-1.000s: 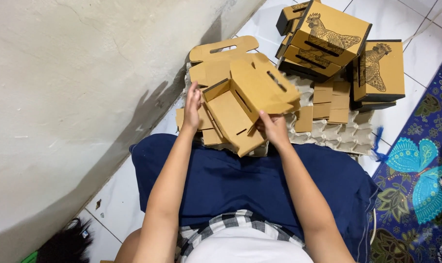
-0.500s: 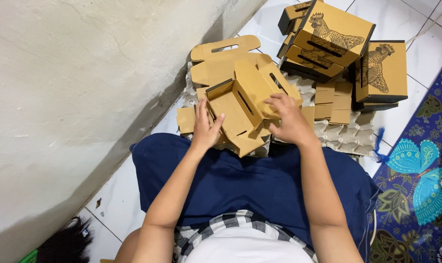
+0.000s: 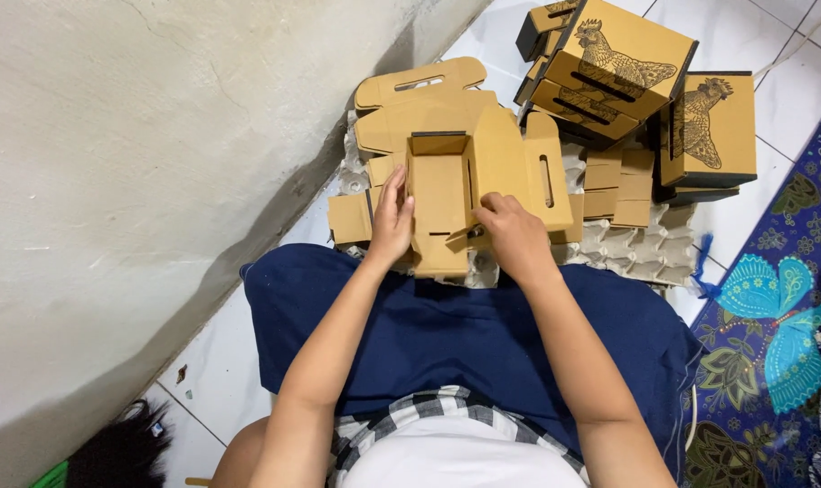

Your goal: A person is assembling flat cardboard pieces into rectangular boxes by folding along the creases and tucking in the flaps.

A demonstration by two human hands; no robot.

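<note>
A half-folded brown cardboard box (image 3: 440, 194) stands open in front of my knees, its slotted lid flap (image 3: 542, 176) leaning to the right. My left hand (image 3: 391, 221) presses flat against the box's left wall. My right hand (image 3: 512, 237) grips the box's lower right corner, fingers curled at a small tab. Under the box lies a stack of flat die-cut cardboard blanks (image 3: 410, 90).
Several finished boxes printed with a rooster (image 3: 620, 65) are piled at the back right, one (image 3: 711, 126) standing upright. Grey egg trays (image 3: 641, 248) lie beneath. A rough wall (image 3: 139, 154) runs along the left. A blue butterfly-pattern mat (image 3: 772, 334) covers the right floor.
The box has been turned upright and squared up; it was tilted and held in the air before. Both hands have shifted down onto its sides.
</note>
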